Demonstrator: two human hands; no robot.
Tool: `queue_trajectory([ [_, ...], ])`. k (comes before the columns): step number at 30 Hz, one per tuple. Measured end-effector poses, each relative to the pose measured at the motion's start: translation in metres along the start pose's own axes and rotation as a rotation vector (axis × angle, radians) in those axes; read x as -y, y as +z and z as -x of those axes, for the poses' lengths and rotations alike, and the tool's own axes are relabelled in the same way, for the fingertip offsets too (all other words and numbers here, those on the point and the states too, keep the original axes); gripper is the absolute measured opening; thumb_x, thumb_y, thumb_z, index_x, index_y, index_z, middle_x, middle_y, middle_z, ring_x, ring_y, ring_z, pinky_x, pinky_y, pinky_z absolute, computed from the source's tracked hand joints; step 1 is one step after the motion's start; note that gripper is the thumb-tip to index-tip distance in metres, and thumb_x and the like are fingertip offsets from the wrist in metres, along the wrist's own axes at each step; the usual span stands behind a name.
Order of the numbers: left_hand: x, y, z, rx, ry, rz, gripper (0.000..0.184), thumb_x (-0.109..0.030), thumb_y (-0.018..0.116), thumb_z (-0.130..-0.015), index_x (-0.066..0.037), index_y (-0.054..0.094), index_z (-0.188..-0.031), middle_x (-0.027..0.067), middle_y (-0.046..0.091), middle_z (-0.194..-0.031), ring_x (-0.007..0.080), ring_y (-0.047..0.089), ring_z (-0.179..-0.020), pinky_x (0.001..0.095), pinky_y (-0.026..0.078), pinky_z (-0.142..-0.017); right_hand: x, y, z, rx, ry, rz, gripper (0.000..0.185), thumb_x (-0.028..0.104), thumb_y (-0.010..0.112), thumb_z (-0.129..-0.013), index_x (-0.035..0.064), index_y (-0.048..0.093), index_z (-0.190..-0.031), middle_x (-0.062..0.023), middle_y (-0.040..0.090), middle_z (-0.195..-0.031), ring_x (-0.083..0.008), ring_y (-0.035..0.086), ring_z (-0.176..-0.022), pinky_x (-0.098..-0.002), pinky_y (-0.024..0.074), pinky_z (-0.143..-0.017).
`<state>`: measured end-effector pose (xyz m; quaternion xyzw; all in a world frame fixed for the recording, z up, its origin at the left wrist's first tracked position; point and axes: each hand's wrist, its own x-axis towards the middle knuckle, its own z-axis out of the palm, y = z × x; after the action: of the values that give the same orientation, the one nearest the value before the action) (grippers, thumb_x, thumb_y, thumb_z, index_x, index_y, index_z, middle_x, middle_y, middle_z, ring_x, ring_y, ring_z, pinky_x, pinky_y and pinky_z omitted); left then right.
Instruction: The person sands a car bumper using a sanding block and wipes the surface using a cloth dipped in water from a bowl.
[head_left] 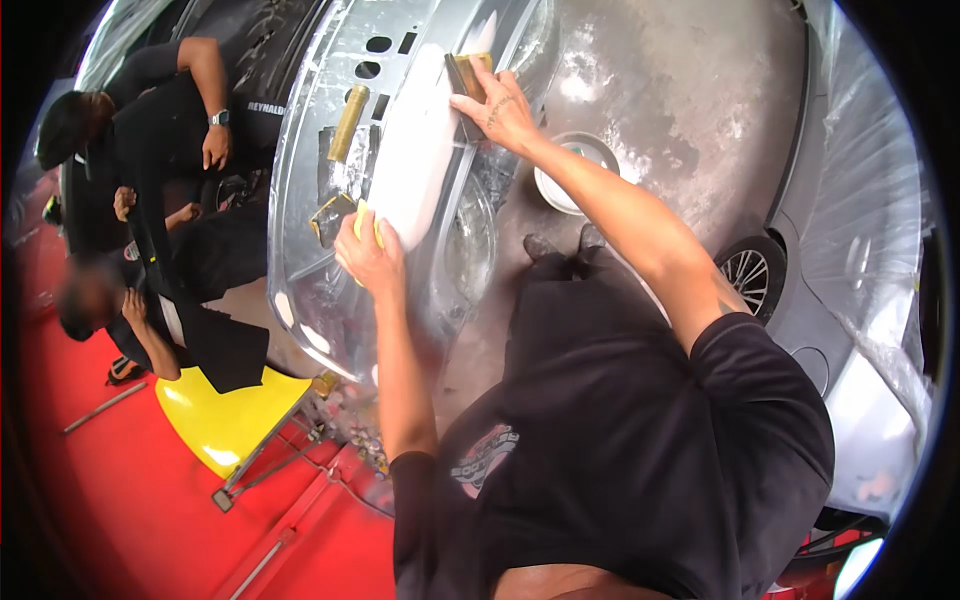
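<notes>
My left hand [370, 255] has its fingers wrapped round a yellow pad [367, 228], which rests on the silver car panel [300, 230] beside a long white patch [415, 150]. Higher up, my right hand [500, 115] grips a dark and tan sanding block [464, 75] at the right edge of that patch. A tan roll-shaped block [347, 123] lies on the panel left of the patch, over a dark sheet [330, 180]. Near my left hand is another dark sheet with a yellowish edge [330, 215].
A white round bucket [575, 172] stands on the floor under my right forearm. At the left are two people [150, 130] in dark clothes, near a yellow panel [225, 420] on a stand. A grey car [850, 300], partly covered in plastic, is at the right.
</notes>
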<state>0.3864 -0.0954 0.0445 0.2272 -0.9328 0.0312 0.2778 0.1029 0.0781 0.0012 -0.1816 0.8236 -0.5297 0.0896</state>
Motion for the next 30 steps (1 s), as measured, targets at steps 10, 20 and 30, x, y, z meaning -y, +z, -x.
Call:
queue_trajectory([
  [10,0.026,0.006,-0.036,0.176,0.113,0.099,0.035,-0.026,0.077,-0.094,-0.008,0.075,-0.124,0.0137,0.069,-0.109,0.0369,0.067,-0.103,0.0497,0.054,-0.087,-0.009,-0.012,0.011,-0.092,0.02,-0.021,0.089,0.062,0.074,-0.096,0.0148,0.048,-0.167,-0.0269,0.058,-0.126,-0.0451,0.061,-0.12,-0.047,0.0502,-0.106],
  [20,0.048,0.017,-0.041,0.166,0.17,0.242,0.03,-0.028,0.079,-0.094,-0.007,0.081,-0.114,0.012,0.068,-0.096,0.0347,0.069,-0.091,0.0473,0.055,-0.079,0.029,0.048,0.007,-0.304,-0.06,0.1,0.077,0.059,0.069,-0.099,0.0184,0.051,-0.162,-0.0273,0.056,-0.124,-0.0444,0.059,-0.118,-0.0524,0.0538,-0.098],
  [30,0.061,0.017,-0.039,0.194,0.174,0.409,0.03,-0.028,0.077,-0.095,-0.006,0.081,-0.115,0.0124,0.068,-0.099,0.0368,0.07,-0.093,0.0483,0.054,-0.079,0.089,0.156,0.192,-0.37,-0.106,0.089,0.073,0.045,0.07,-0.099,0.0113,0.052,-0.161,-0.0314,0.051,-0.131,-0.0489,0.056,-0.118,-0.0557,0.051,-0.101],
])
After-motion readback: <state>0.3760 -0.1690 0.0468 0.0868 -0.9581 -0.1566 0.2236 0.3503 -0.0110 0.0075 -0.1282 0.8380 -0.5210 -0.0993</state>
